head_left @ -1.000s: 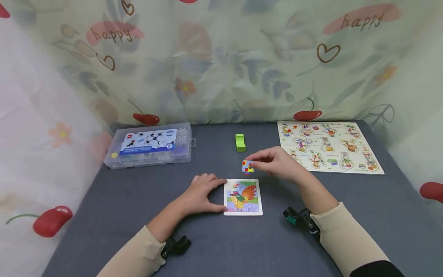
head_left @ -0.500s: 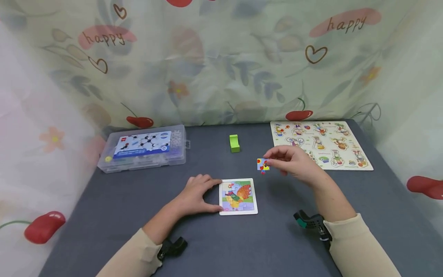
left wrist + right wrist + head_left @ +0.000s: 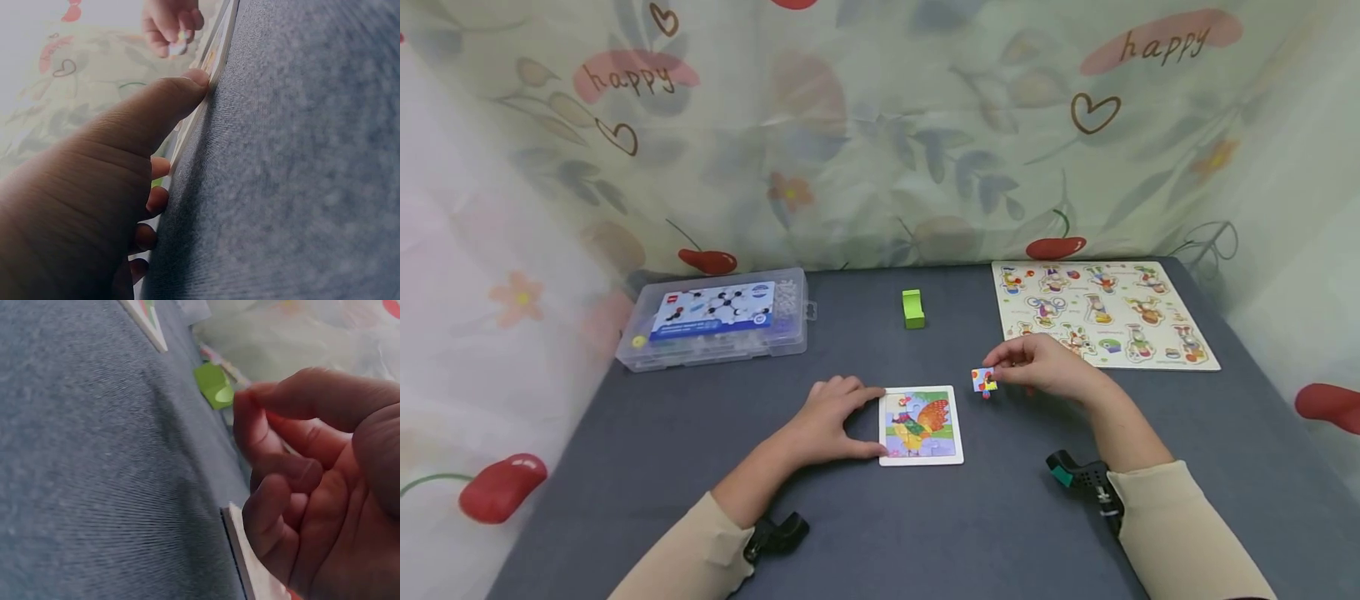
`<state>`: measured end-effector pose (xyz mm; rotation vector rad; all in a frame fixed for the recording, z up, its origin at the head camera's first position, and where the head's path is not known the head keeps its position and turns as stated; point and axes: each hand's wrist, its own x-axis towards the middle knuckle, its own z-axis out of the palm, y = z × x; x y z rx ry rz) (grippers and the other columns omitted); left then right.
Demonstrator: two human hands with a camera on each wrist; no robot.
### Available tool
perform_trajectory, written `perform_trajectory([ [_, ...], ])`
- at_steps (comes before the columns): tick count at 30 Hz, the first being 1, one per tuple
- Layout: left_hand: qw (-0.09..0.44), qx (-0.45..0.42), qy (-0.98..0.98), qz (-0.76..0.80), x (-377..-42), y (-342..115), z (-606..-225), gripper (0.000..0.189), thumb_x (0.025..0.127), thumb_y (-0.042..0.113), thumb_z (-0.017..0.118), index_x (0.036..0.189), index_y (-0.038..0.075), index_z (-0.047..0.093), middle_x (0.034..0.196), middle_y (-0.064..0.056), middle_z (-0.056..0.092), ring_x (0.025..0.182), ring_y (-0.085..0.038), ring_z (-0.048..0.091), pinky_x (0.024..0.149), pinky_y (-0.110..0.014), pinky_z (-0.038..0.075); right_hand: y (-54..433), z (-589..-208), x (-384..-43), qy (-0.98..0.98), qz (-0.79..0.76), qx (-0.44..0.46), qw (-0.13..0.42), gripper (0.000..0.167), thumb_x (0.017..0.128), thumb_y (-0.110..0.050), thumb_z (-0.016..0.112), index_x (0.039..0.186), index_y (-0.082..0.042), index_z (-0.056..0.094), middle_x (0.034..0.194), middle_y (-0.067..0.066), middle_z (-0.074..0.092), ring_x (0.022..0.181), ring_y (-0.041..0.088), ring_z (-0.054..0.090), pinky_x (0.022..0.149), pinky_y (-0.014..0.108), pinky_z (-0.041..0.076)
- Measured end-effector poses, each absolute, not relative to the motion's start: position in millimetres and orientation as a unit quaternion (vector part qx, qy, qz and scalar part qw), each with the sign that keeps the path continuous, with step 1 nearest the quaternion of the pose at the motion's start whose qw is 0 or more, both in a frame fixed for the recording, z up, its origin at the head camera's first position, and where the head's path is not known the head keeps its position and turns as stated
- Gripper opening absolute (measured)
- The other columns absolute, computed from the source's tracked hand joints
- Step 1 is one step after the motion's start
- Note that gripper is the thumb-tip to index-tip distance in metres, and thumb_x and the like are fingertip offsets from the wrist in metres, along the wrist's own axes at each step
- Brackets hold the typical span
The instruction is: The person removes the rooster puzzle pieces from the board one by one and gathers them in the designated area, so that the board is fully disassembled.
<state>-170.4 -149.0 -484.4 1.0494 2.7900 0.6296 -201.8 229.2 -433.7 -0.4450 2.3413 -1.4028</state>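
My left hand [image 3: 831,423] lies at the left side of a small square jigsaw puzzle [image 3: 937,427] in a white frame. Its thumb and forefinger, stretched apart, touch the frame's two left corners. In the left wrist view the thumb [image 3: 165,97] rests along the frame's edge. The puzzle's picture shows an orange wing, and pieces fill most of it; a pale patch shows at its upper left. My right hand [image 3: 1052,368] pinches a small colourful jigsaw piece [image 3: 983,380] between thumb and forefinger, right of the puzzle's upper corner. In the right wrist view the fingertips hide that piece.
A clear plastic case [image 3: 715,321] with a blue-and-white label stands at the back left. Behind the puzzle is a green block [image 3: 913,309]. A large white board with animal pictures [image 3: 1108,312] lies at the back right, against the patterned curtain [image 3: 880,125].
My right hand has carried the jigsaw piece rightward from above the puzzle, and lately a little toward me. The left hand stays at the frame; the head view has shifted slightly.
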Motion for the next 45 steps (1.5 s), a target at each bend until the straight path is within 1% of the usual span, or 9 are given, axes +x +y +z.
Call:
perform_trajectory([
  [7, 0.050, 0.360, 0.912, 0.191, -169.5, -149.8, -483.8, 0.085, 0.083, 0.069, 0.072, 0.152, 0.022, 0.054, 0.110, 0.007, 0.051, 0.096, -0.012, 0.041, 0.084, -0.038, 0.031, 223.9, -449.7, -203.5, 0.863, -0.439, -0.159, 0.195, 0.015, 0.094, -0.007, 0.071, 0.107, 0.000, 0.075, 0.083, 0.003, 0.070, 0.059, 0.014, 0.051, 0.052, 0.030, 0.044],
  [13, 0.053, 0.364, 0.912, 0.180, -168.4, -150.0, -482.5, 0.084, 0.085, 0.070, 0.069, 0.153, 0.023, 0.051, 0.109, 0.008, 0.049, 0.096, -0.012, 0.040, 0.085, -0.038, 0.030, 214.6, -445.1, -200.1, 0.903, -0.362, -0.165, 0.165, 0.009, 0.091, -0.004, 0.072, 0.099, -0.003, 0.076, 0.081, -0.001, 0.068, 0.072, 0.014, 0.055, 0.066, 0.033, 0.046],
  [16, 0.051, 0.365, 0.913, 0.178, -169.4, -149.5, -482.3, 0.084, 0.086, 0.069, 0.069, 0.154, 0.023, 0.051, 0.110, 0.007, 0.049, 0.096, -0.012, 0.040, 0.086, -0.038, 0.030, 214.7, -436.5, -198.9, 0.915, -0.328, -0.177, 0.152, 0.011, 0.092, -0.009, 0.073, 0.101, -0.004, 0.076, 0.084, -0.003, 0.069, 0.076, 0.014, 0.057, 0.072, 0.034, 0.047],
  [20, 0.044, 0.366, 0.912, 0.182, -171.4, -149.2, -482.1, 0.084, 0.085, 0.068, 0.070, 0.153, 0.022, 0.052, 0.111, 0.006, 0.051, 0.098, -0.012, 0.041, 0.086, -0.039, 0.031, 220.4, -413.7, -196.4, 0.922, -0.321, -0.175, 0.123, 0.019, 0.096, -0.021, 0.071, 0.108, -0.007, 0.076, 0.091, -0.002, 0.068, 0.080, 0.017, 0.057, 0.074, 0.037, 0.046],
  [25, 0.043, 0.363, 0.913, 0.182, -172.1, -151.0, -482.5, 0.084, 0.085, 0.068, 0.070, 0.152, 0.022, 0.053, 0.110, 0.006, 0.051, 0.097, -0.013, 0.041, 0.086, -0.040, 0.031, 226.6, -376.1, -187.0, 0.916, -0.350, -0.167, 0.102, 0.026, 0.100, -0.030, 0.068, 0.116, -0.011, 0.075, 0.098, 0.000, 0.069, 0.077, 0.021, 0.056, 0.072, 0.038, 0.047],
  [30, 0.047, 0.360, 0.913, 0.184, -171.9, -151.9, -483.1, 0.084, 0.084, 0.068, 0.071, 0.153, 0.023, 0.052, 0.111, 0.007, 0.051, 0.097, -0.012, 0.041, 0.086, -0.039, 0.031, 216.5, -353.6, -173.7, 0.904, -0.388, -0.169, 0.063, 0.024, 0.100, -0.031, 0.069, 0.117, -0.016, 0.075, 0.096, 0.001, 0.067, 0.068, 0.021, 0.053, 0.065, 0.035, 0.045],
  [37, 0.050, 0.357, 0.913, 0.189, -169.8, -150.1, -484.4, 0.084, 0.084, 0.069, 0.071, 0.152, 0.024, 0.053, 0.111, 0.007, 0.051, 0.097, -0.012, 0.041, 0.087, -0.039, 0.031, 183.7, -359.1, -165.4, 0.858, -0.466, -0.215, 0.015, 0.018, 0.097, -0.016, 0.073, 0.114, -0.009, 0.075, 0.089, 0.005, 0.060, 0.060, 0.019, 0.044, 0.056, 0.031, 0.039],
  [40, 0.054, 0.354, 0.914, 0.192, -169.4, -150.1, -484.5, 0.084, 0.084, 0.069, 0.071, 0.152, 0.024, 0.053, 0.110, 0.007, 0.050, 0.097, -0.012, 0.041, 0.086, -0.039, 0.031, 164.6, -366.5, -163.0, 0.847, -0.470, -0.247, 0.022, 0.019, 0.096, -0.014, 0.074, 0.114, -0.009, 0.074, 0.092, 0.002, 0.059, 0.058, 0.017, 0.044, 0.055, 0.030, 0.040],
  [45, 0.044, 0.360, 0.911, 0.195, -170.7, -149.8, -485.2, 0.082, 0.084, 0.067, 0.072, 0.151, 0.023, 0.055, 0.110, 0.007, 0.051, 0.097, -0.013, 0.042, 0.085, -0.039, 0.031, 137.8, -387.5, -163.7, 0.858, -0.424, -0.287, 0.049, 0.022, 0.093, -0.015, 0.078, 0.114, -0.012, 0.075, 0.094, -0.002, 0.059, 0.065, 0.016, 0.049, 0.060, 0.030, 0.044],
])
